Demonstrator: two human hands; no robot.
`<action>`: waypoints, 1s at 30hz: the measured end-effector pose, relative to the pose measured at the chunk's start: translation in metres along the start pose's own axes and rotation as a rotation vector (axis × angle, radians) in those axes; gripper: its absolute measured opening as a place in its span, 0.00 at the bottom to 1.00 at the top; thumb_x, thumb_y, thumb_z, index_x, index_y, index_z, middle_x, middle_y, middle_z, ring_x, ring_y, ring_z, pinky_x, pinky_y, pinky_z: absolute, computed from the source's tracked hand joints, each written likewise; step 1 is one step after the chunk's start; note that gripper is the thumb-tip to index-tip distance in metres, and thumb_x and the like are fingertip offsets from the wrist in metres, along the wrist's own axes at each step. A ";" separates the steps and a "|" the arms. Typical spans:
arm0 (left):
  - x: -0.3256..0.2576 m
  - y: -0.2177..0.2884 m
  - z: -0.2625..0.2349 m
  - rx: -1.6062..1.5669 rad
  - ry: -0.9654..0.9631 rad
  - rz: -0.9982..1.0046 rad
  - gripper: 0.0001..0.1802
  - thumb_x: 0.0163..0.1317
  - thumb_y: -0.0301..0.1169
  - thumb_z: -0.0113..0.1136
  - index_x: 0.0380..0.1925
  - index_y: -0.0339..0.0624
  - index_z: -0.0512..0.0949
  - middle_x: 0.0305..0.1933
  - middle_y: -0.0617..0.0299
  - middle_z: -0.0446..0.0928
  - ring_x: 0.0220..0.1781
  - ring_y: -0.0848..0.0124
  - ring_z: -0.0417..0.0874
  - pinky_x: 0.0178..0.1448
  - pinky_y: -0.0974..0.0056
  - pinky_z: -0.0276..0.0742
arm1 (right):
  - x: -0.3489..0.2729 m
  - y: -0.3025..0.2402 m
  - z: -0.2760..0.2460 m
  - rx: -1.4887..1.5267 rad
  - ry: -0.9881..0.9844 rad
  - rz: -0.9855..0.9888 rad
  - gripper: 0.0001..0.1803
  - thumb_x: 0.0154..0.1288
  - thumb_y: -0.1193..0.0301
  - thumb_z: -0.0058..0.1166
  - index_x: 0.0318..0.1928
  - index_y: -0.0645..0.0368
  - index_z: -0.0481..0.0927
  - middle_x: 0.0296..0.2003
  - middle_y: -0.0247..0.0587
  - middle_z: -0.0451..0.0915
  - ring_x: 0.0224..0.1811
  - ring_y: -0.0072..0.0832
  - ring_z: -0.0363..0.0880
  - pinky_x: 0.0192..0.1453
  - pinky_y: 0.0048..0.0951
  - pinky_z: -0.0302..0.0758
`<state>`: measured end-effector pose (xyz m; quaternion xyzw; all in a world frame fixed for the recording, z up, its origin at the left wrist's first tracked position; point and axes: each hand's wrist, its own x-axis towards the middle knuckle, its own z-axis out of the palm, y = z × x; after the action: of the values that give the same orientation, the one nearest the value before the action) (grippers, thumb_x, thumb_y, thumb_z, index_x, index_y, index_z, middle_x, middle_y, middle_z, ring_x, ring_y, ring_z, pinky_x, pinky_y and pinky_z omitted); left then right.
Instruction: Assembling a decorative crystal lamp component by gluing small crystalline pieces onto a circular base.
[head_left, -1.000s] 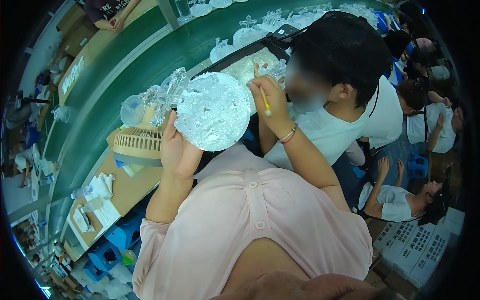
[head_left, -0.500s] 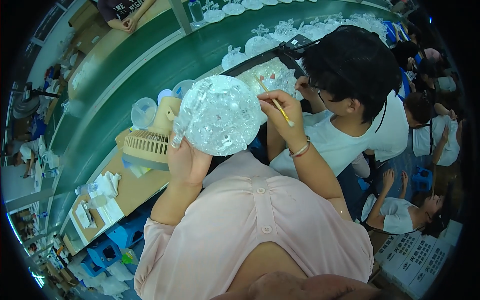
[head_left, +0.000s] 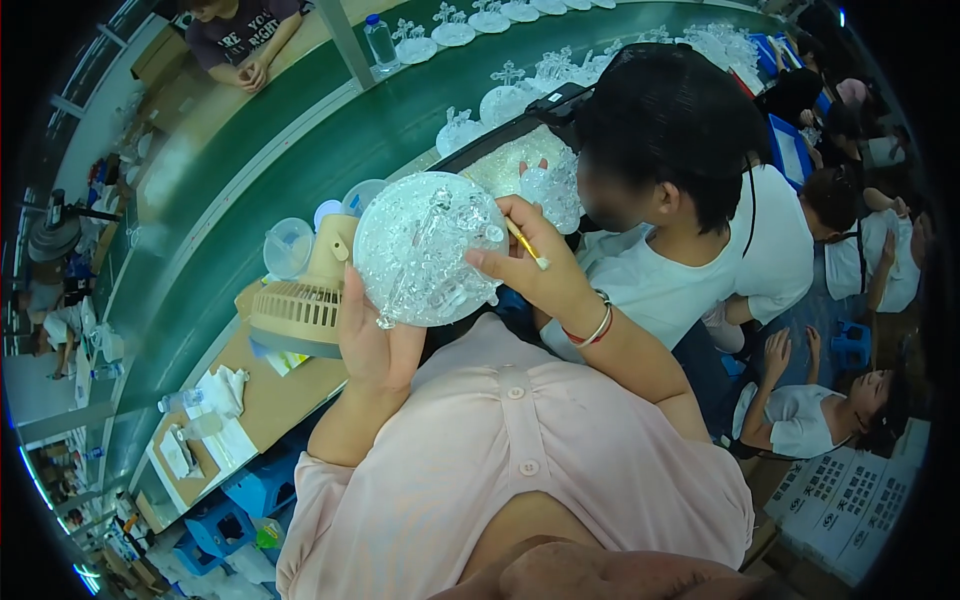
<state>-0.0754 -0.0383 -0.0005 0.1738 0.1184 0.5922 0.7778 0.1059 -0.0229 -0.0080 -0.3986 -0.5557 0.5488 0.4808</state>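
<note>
Clear crystal-like dome [head_left: 432, 250] held up in both hands, in front of the chest.
Left hand [head_left: 375, 345] cups the dome's lower left edge from behind, fingers closed on it. Right hand [head_left: 530, 270] touches the dome's right side, fingers pinched on a thin yellow stick [head_left: 527, 245]. Beige fan [head_left: 305, 300] sits just left on the wooden surface [head_left: 270, 400]; green conveyor belt [head_left: 300, 170] beyond; another person in a white shirt [head_left: 690, 280] right.

clear faceted glass dome [head_left: 430, 250], beige fan [head_left: 305, 300], green belt [head_left: 300, 170], pink shirt [head_left: 520, 460], yellow brush [head_left: 527, 246].
</note>
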 end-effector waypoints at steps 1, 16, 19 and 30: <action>-0.001 0.000 0.001 -0.022 0.004 -0.007 0.27 0.68 0.41 0.32 0.65 0.46 0.52 0.69 0.55 0.52 0.70 0.56 0.52 0.71 0.49 0.45 | -0.001 0.001 0.000 -0.001 0.004 0.000 0.20 0.58 0.74 0.56 0.50 0.63 0.66 0.37 0.30 0.73 0.38 0.12 0.68 0.41 0.15 0.66; -0.008 0.006 -0.009 -0.214 0.154 -0.165 0.27 0.67 0.40 0.36 0.63 0.39 0.53 0.67 0.51 0.55 0.68 0.55 0.55 0.70 0.50 0.48 | -0.017 -0.022 -0.016 0.055 -0.061 0.074 0.11 0.62 0.72 0.46 0.43 0.64 0.73 0.34 0.29 0.73 0.37 0.12 0.66 0.44 0.15 0.62; -0.010 0.009 -0.008 -0.173 0.150 -0.186 0.28 0.67 0.41 0.35 0.63 0.39 0.53 0.67 0.51 0.55 0.68 0.56 0.56 0.70 0.50 0.49 | -0.017 -0.026 -0.014 0.053 -0.049 0.116 0.08 0.60 0.74 0.49 0.39 0.63 0.73 0.30 0.26 0.72 0.33 0.10 0.65 0.41 0.13 0.62; -0.016 0.012 -0.002 -0.284 -0.059 -0.164 0.28 0.69 0.46 0.31 0.63 0.41 0.54 0.66 0.52 0.56 0.67 0.58 0.58 0.69 0.51 0.52 | -0.018 -0.029 -0.016 0.120 -0.086 0.150 0.11 0.57 0.77 0.51 0.42 0.64 0.72 0.32 0.29 0.74 0.34 0.11 0.68 0.41 0.13 0.64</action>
<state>-0.0914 -0.0502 0.0020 0.0689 0.0244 0.5322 0.8434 0.1275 -0.0396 0.0181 -0.3858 -0.5104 0.6322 0.4370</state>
